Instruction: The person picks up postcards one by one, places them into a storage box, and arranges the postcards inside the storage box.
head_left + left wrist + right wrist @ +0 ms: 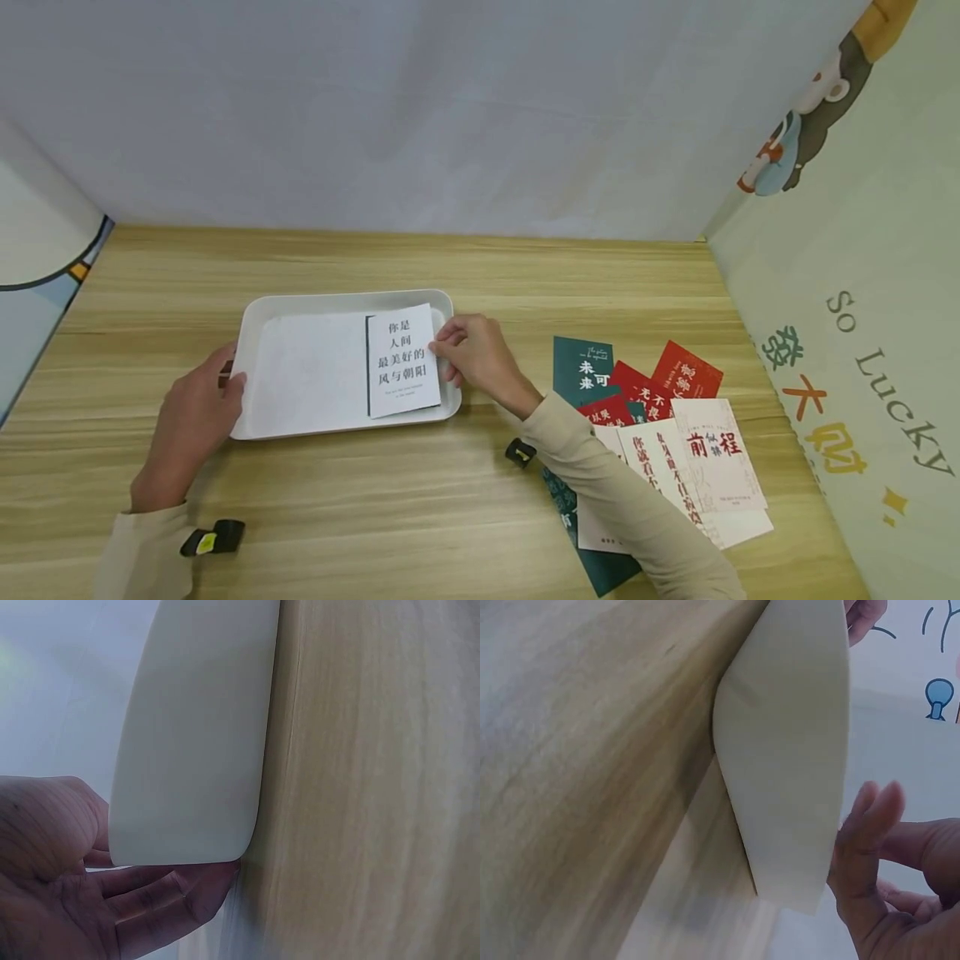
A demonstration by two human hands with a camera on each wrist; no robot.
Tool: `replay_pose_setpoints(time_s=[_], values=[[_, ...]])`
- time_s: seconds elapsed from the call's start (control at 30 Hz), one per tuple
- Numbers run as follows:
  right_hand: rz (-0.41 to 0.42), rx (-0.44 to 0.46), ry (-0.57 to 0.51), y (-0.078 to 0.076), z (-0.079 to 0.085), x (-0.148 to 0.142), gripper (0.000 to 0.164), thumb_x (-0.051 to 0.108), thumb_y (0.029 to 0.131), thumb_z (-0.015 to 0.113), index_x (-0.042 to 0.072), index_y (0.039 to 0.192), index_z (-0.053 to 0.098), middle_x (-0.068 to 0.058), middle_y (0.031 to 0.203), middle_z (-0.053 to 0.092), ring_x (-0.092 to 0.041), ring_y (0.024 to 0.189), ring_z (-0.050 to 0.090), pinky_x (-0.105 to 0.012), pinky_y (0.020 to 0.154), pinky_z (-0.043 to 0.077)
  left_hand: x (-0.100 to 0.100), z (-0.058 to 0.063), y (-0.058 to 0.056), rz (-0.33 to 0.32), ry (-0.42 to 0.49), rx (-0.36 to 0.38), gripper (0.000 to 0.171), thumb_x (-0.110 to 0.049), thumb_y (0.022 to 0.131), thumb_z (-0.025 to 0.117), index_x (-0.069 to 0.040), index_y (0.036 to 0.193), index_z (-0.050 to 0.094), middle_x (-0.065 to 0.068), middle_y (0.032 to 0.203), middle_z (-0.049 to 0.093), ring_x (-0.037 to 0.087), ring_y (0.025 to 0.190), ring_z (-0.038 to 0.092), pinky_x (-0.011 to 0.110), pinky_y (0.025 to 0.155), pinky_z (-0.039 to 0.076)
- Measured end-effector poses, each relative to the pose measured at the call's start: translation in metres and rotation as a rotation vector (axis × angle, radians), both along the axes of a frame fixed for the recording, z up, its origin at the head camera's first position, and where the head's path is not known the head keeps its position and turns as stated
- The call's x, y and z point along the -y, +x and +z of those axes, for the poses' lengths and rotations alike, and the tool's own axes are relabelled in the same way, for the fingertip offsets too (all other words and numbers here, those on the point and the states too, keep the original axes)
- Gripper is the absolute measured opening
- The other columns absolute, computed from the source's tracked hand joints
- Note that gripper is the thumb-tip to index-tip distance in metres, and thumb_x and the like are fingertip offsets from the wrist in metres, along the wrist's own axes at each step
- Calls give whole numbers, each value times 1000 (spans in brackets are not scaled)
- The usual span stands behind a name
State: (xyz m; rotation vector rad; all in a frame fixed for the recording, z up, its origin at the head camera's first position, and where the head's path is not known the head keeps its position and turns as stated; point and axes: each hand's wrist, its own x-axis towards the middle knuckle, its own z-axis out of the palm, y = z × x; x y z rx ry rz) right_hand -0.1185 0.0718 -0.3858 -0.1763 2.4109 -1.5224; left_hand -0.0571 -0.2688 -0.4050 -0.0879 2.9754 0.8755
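Beige right sleeve (pixel 637 492) crosses over loose red, green and white cards (pixel 720 450), and the right hand (pixel 480 354) has thumb and fingers closed in a pinch at the right edge of a white lettered card (pixel 397 358). That card sits inside the right end of a shallow white tray (pixel 345 298); the left hand (pixel 198 404) grips the tray's left end, fingers curled against the outer wall. Thin card should be light, bendable and easily creased, best held by its edges; the tray looks light, stiff and smooth, its raised rim the natural hold
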Motion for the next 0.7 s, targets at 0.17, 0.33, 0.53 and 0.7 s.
replay_pose_setpoints(time_s=[0.17, 0.33, 0.53, 0.7], values=[[7, -37, 13, 1, 7, -8, 18, 6, 104, 64, -10, 106, 70, -27, 91, 72, -13, 48, 62, -47, 55, 61, -1, 0, -1, 0, -6, 6, 49, -6, 105, 48, 16, 148, 42, 42, 128, 60, 57, 116, 61, 67, 90, 49], [5, -57, 4, 0, 12, -22, 19, 6, 105, 61, -10, 106, 71, -23, 85, 71, -18, 50, 63, -42, 53, 60, 0, 0, -1, 4, -8, 25, 50, -6, 106, 48, 16, 150, 40, 42, 129, 59, 57, 116, 60, 67, 90, 49], [2, -85, 20, 2, 13, -37, 17, 4, 104, 61, -10, 103, 71, -25, 84, 72, -13, 49, 60, -27, 48, 54, 0, 1, 0, 11, -10, 38, 50, -6, 106, 48, 16, 150, 39, 43, 130, 58, 57, 117, 59, 68, 91, 48], [-5, -77, 65, 5, 13, -51, 17, 7, 103, 64, -8, 104, 72, -21, 84, 73, -17, 53, 63, -30, 50, 55, -1, 1, 0, 16, -18, 42, 50, -6, 106, 48, 16, 150, 39, 43, 131, 58, 57, 117, 59, 68, 92, 48]])
